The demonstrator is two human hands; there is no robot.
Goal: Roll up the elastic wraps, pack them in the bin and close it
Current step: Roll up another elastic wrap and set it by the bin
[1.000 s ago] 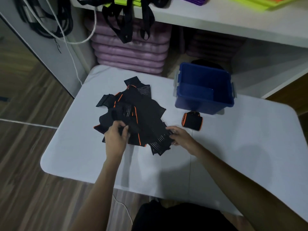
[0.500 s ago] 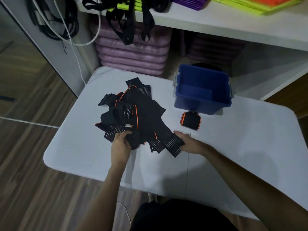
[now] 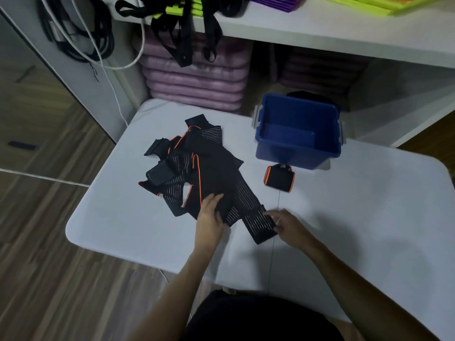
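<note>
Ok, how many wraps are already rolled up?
1. The roll lies on the table, just in front of the bin. The bin looks empty. The other wraps are still loose in the pile; a roll could be hidden under it.

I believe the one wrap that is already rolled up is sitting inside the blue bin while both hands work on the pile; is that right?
Not quite. In the head view the rolled wrap lies on the table just in front of the blue bin, not inside it; the bin looks empty. Both the left hand and right hand are indeed on the pile.
</note>
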